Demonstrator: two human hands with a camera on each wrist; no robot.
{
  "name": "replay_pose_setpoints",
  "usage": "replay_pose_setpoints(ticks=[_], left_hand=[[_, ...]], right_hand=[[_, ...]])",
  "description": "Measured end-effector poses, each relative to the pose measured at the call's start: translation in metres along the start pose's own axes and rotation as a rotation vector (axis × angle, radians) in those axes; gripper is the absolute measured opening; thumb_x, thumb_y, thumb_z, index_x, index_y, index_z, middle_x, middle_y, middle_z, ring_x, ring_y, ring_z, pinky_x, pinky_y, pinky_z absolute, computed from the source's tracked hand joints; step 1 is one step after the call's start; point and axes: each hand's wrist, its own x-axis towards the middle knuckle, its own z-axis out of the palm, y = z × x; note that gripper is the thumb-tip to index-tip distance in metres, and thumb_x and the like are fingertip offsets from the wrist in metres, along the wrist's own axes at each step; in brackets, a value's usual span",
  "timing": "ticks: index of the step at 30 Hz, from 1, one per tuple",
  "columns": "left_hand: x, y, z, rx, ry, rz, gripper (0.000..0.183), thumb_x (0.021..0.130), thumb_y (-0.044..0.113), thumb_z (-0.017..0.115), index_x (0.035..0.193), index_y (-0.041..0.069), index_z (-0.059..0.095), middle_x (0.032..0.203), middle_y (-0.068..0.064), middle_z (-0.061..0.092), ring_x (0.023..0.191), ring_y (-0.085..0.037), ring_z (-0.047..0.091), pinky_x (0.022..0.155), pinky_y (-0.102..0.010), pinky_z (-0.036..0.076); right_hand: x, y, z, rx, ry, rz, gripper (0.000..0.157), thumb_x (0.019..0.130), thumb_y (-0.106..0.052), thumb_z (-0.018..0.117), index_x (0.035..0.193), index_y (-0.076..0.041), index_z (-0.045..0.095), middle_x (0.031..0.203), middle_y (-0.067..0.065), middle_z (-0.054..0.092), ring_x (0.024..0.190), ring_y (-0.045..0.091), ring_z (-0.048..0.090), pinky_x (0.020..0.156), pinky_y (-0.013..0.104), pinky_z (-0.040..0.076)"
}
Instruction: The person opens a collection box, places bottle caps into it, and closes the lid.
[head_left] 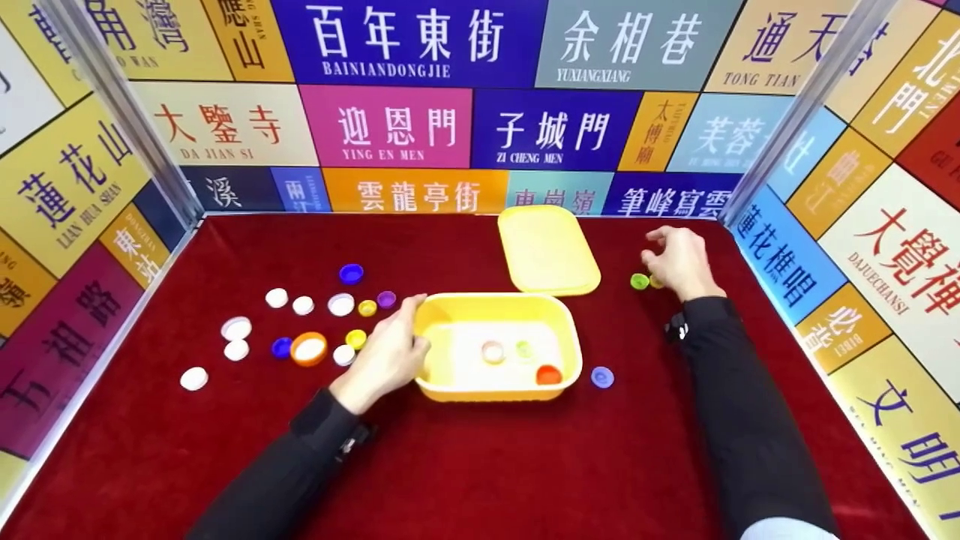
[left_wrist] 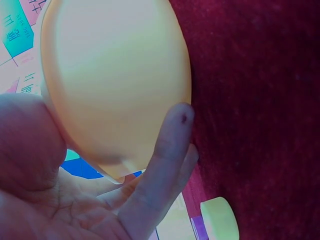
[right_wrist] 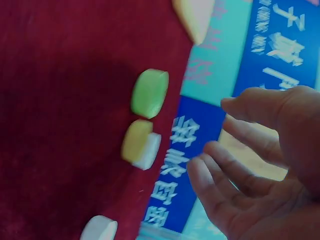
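My left hand [head_left: 386,356] grips the left end of a yellow plastic box [head_left: 499,395]. In the left wrist view its fingers lie along the box's outer wall [left_wrist: 120,75], with the thumb side at the rim. Inside the box are a red cap [head_left: 549,374], a pale pinkish cap [head_left: 493,352] and a light green cap [head_left: 524,349]. My right hand [head_left: 681,262] hovers at the far right, fingers loosely bent and holding nothing. Close by it are a green cap [right_wrist: 150,93], a yellow cap [right_wrist: 136,141] and a white cap [right_wrist: 149,151].
A yellow lid [head_left: 551,251] lies behind the box. Several white, blue, yellow and purple caps are scattered left of it, among them an orange-rimmed one [head_left: 308,349]. A light blue cap [head_left: 602,377] lies right of the box. Printed panels [head_left: 397,127] wall the red cloth [head_left: 480,472].
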Motion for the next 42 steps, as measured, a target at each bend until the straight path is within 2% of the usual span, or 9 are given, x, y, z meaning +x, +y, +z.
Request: replay_pose_setpoints(ticks=[5,7,14,18,23,26,30,37,42], left_hand=[[0.001,0.000,0.002,-0.005,0.002,-0.007,0.069,0.110,0.004,0.066,0.175,0.004,0.044,0.168,-0.023,0.064,0.137,-0.040,0.074,0.120,-0.056,0.061],[0.001,0.000,0.002,-0.004,0.002,-0.007,0.069,0.110,0.004,0.066,0.175,0.004,0.044,0.168,-0.023,0.064,0.137,-0.040,0.074,0.121,-0.056,0.061],[0.000,0.000,0.000,0.002,0.008,0.001,0.068,0.109,0.004,0.066,0.174,0.003,0.045,0.167,-0.024,0.065,0.135,-0.041,0.074,0.120,-0.056,0.061],[0.000,-0.001,0.001,0.008,0.013,0.015,0.068,0.108,0.002,0.065,0.173,0.002,0.046,0.165,-0.025,0.066,0.137,-0.041,0.074,0.120,-0.056,0.061],[0.001,-0.001,0.001,0.017,0.013,0.013,0.067,0.109,0.003,0.066,0.173,0.003,0.046,0.165,-0.025,0.067,0.134,-0.040,0.075,0.118,-0.056,0.062],[0.001,-0.001,0.002,0.021,0.013,0.005,0.068,0.109,0.003,0.066,0.173,0.003,0.045,0.164,-0.025,0.067,0.130,-0.040,0.075,0.116,-0.055,0.063],[0.001,-0.001,0.001,0.023,0.009,0.001,0.068,0.109,0.003,0.066,0.174,0.003,0.045,0.163,-0.025,0.068,0.128,-0.039,0.075,0.115,-0.055,0.064],[0.000,-0.001,0.001,0.018,0.015,0.011,0.067,0.109,0.003,0.067,0.173,0.002,0.046,0.162,-0.025,0.068,0.127,-0.040,0.076,0.116,-0.056,0.064],[0.000,-0.001,0.001,0.019,0.017,0.022,0.067,0.109,0.004,0.067,0.173,0.002,0.047,0.162,-0.026,0.068,0.128,-0.041,0.076,0.116,-0.056,0.064]], right_hand=[[0.006,0.018,0.002,-0.070,-0.050,0.077,0.054,0.104,-0.013,0.067,0.154,0.010,0.067,0.155,0.043,0.063,0.146,0.060,0.057,0.127,0.069,0.048],[0.005,0.023,0.002,-0.083,-0.084,0.100,0.056,0.104,-0.014,0.065,0.156,0.009,0.066,0.160,0.043,0.060,0.151,0.061,0.053,0.129,0.070,0.046],[0.000,0.032,0.007,-0.070,-0.143,0.124,0.053,0.102,-0.013,0.056,0.148,0.007,0.073,0.154,0.039,0.068,0.133,0.055,0.061,0.116,0.067,0.053],[-0.001,0.032,0.009,-0.064,-0.121,0.102,0.044,0.099,-0.009,0.058,0.134,0.008,0.080,0.139,0.037,0.076,0.120,0.054,0.064,0.105,0.063,0.055],[-0.002,0.027,0.009,-0.061,-0.154,0.106,0.032,0.102,-0.005,0.065,0.126,0.008,0.083,0.132,0.037,0.077,0.116,0.052,0.065,0.104,0.059,0.056],[-0.004,0.024,0.010,-0.052,-0.164,0.101,0.030,0.105,-0.005,0.068,0.126,0.009,0.082,0.128,0.036,0.078,0.108,0.048,0.067,0.091,0.049,0.059],[-0.006,0.022,0.011,-0.029,-0.156,0.087,0.029,0.106,-0.005,0.068,0.128,0.009,0.082,0.119,0.033,0.080,0.093,0.041,0.069,0.072,0.033,0.053],[-0.012,0.018,0.014,-0.026,-0.073,0.017,0.032,0.106,-0.005,0.064,0.128,0.007,0.083,0.112,0.029,0.084,0.089,0.042,0.072,0.074,0.034,0.050],[-0.018,0.007,0.014,-0.011,-0.007,-0.042,0.030,0.104,-0.002,0.065,0.126,0.007,0.084,0.118,0.031,0.084,0.104,0.050,0.074,0.089,0.051,0.058]])
